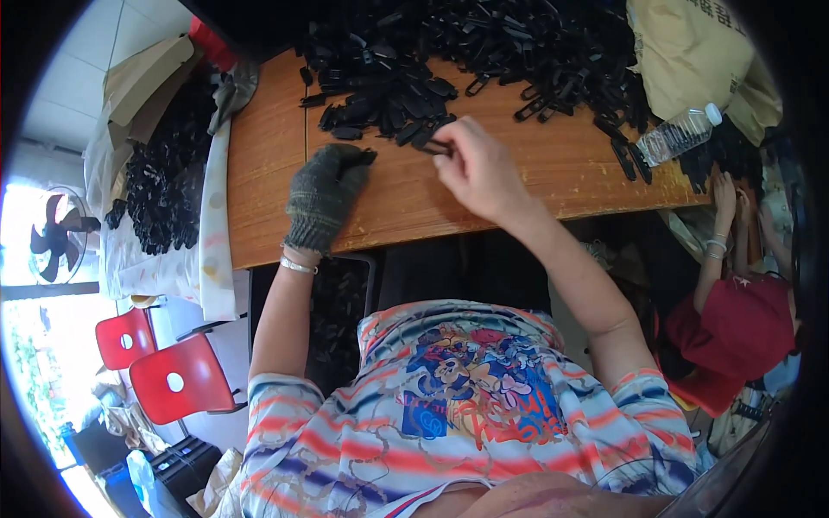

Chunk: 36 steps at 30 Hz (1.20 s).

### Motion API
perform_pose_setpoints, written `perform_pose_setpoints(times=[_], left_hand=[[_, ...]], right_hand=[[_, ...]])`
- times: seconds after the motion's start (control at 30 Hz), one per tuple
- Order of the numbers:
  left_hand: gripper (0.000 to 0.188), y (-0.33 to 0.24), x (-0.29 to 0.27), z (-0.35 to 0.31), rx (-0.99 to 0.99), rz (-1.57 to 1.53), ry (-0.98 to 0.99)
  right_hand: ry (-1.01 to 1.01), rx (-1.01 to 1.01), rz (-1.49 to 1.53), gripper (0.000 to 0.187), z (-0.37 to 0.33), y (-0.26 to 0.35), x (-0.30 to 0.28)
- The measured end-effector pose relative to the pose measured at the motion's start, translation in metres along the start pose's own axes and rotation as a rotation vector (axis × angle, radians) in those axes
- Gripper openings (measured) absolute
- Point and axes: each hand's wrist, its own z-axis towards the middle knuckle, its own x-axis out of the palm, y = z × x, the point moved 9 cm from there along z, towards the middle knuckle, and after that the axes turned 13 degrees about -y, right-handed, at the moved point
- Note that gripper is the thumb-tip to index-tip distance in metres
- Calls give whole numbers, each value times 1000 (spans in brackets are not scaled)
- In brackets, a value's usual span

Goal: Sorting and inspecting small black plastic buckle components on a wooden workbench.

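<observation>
The right hand (479,173) has its grip closed on a black piece (433,147) beside the near edge of the black pile (484,52). At the gloved left hand (326,186) (grip: cannot tell) a dark bit (369,156) shows. Between them, open bench (397,198) reaches the front edge.

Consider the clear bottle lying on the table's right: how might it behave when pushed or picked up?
The clear bottle might roll if pushed, being rounded and on its side, though adjacent black parts could stop it. Its thin-looking walls would probably dent.
</observation>
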Motion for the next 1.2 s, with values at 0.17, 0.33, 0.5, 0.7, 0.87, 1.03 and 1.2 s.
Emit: perform_pose_setpoints(times=[0.17, 0.33, 0.5, 0.7, 0.87, 1.03, 1.2], left_hand=[[23, -25, 27, -9, -363, -455, 173], [24, -12, 44, -28, -625, -849, 187], [28, -6, 58, -45, -686, -949, 106], [21, -10, 65, -48, -688, -1044, -65], [21, -7, 59, -46, -714, -1036, -62], [25, -4, 53, -44, -636, -960, -57], [30, -8, 51, -44, -604, -894, -54]], right_hand=[[-64, -90, 157, 23, -8, 26, 20], [-74, 123, 319, 23, -19, 4, 28], [-91, 525, 524, 19, -35, -9, 36], [-131, 407, 462, 16, -37, -7, 36], [-183, 269, 437, 18, -30, 1, 24], [-195, 154, 349, 21, -25, 11, 19], [-181, 85, 290, 19, -25, 23, 18]])
